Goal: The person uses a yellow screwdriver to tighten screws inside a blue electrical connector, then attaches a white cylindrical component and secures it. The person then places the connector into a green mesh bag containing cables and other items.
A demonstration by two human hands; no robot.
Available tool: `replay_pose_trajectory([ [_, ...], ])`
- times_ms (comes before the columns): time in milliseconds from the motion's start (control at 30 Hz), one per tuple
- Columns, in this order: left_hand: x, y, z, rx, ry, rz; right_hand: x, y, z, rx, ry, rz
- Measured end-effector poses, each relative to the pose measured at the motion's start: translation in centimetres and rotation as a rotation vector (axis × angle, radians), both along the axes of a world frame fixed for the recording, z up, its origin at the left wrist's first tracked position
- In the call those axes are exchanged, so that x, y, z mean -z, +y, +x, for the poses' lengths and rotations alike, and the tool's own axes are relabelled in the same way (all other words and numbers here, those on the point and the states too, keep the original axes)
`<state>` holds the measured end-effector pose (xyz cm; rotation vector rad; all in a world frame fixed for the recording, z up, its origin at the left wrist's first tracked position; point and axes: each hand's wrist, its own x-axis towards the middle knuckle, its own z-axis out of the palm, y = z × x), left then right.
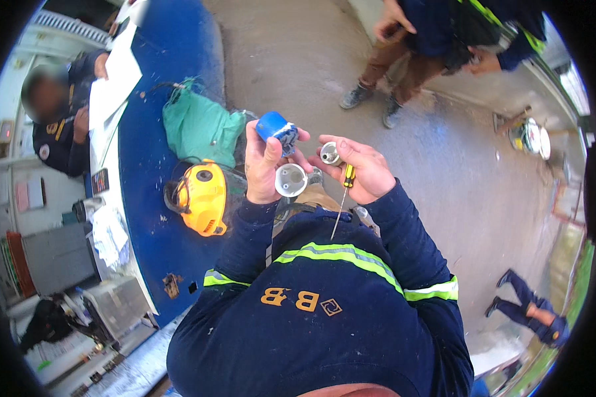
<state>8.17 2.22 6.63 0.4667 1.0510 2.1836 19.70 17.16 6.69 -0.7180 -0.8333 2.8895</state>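
My left hand (261, 169) is closed around a short blue cylindrical part (269, 124) with a whitish, worn-looking edge. Below it, at the same hand's fingers, sits a hollow pale grey cup-shaped piece (290, 180), its open end facing up. In my right hand (371, 175), a smaller pale grey cylindrical piece (330, 153) with metal inside is pinched between thumb and fingers. That hand also holds a screwdriver (349, 175) with a yellow and black handle, its thin shaft pointing down toward my body. The two hands are close together but apart, in front of my chest.
On the blue counter (159, 278) to my left lie a yellow hard hat (204, 198) and a green cloth bag (202, 126). Behind it a person (56, 126) leans over papers (120, 73). Another person (437, 40) stands ahead; a third (536, 317) is farther right. Buckets (533, 137) stand by the wall.
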Motion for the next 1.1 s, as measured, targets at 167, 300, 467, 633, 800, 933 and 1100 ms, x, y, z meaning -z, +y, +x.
replay_pose_trajectory([
  [167,-0.6,3.1,3.0,0.267,-0.077,0.078,-1.3,0.9,3.5,0.136,0.028,0.228],
  [300,0.4,5.2,5.0,0.291,-0.094,0.056,-1.0,1.3,5.8,0.179,-0.054,0.372],
  [467,1.1,6.6,6.1,0.332,-0.203,0.061,0.6,4.1,10.7,0.385,-0.268,0.297],
  [633,1.0,8.6,8.9,0.549,-0.372,0.080,-1.1,3.1,15.1,0.271,-0.182,0.404],
  [800,1.7,11.0,14.1,0.652,-0.169,0.049,0.2,3.8,21.8,0.312,-0.241,0.766],
  [933,1.4,12.5,14.1,0.716,-0.221,0.048,-4.9,4.5,28.5,0.996,-0.346,0.667],
  [1100,1.4,12.0,15.9,0.705,-0.220,0.013,-14.3,3.2,37.3,2.149,0.156,1.630],
])
